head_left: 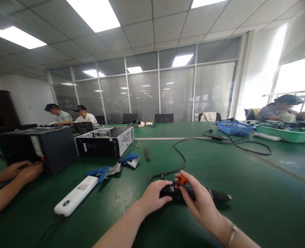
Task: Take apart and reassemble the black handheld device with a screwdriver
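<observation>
A long black device (191, 193) lies on the table in front of me, with a plug-like metal tip at its right end. My left hand (156, 193) is wrapped round its left end, thumb and fingers on either side. Above its middle, my right hand (197, 194) pinches a small orange and black object (182, 179), perhaps a tool handle; its lower end is hidden by my fingers. A black cable (179, 148) runs from near my left hand back across the table.
To the left are a white power strip (77, 196), blue-and-grey gloves (130, 159), an open computer case (103, 143) and another person's hands (25, 172) at a dark case (59, 148). Blue basket (235, 128) and green basket (289, 135) stand back right. A dark strip (147, 154) lies mid-table.
</observation>
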Motion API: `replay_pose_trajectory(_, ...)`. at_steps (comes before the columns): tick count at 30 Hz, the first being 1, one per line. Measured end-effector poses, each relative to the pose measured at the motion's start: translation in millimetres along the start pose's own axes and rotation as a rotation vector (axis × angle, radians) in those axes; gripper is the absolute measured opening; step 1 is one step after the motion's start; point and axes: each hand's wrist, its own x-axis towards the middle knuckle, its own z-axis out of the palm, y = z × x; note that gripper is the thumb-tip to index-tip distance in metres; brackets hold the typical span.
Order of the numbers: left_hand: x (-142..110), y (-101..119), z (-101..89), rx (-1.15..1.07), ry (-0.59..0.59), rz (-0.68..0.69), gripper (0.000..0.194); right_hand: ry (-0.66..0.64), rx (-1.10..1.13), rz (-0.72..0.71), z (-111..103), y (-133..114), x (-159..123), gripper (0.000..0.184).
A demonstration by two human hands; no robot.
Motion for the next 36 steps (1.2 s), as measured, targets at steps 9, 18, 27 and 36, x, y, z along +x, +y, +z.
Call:
replay_pose_trajectory(9,-0.2,-2.4,1.6,-0.004,0.008,0.007,0.055,0.009,-0.032,0.018,0.8,4.1,-1.6,0.049)
replay_pose_trajectory(18,-0.1,-3.3,1.8,-0.004,0.023,0.004,0.056,0.092,-0.046,0.006,0.9,10.3,0.4,0.044)
replay_pose_trajectory(27,-0.1,-7.0,3.7,-0.003,0.028,-0.001,0.058,0.22,-0.04,0.155,9.7,21.9,14.9,0.045)
replay_pose_trajectory(36,-0.2,-8.4,3.8,0.001,0.026,-0.007,0.056,0.018,-0.063,0.183,14.0,18.8,23.7,0.047)
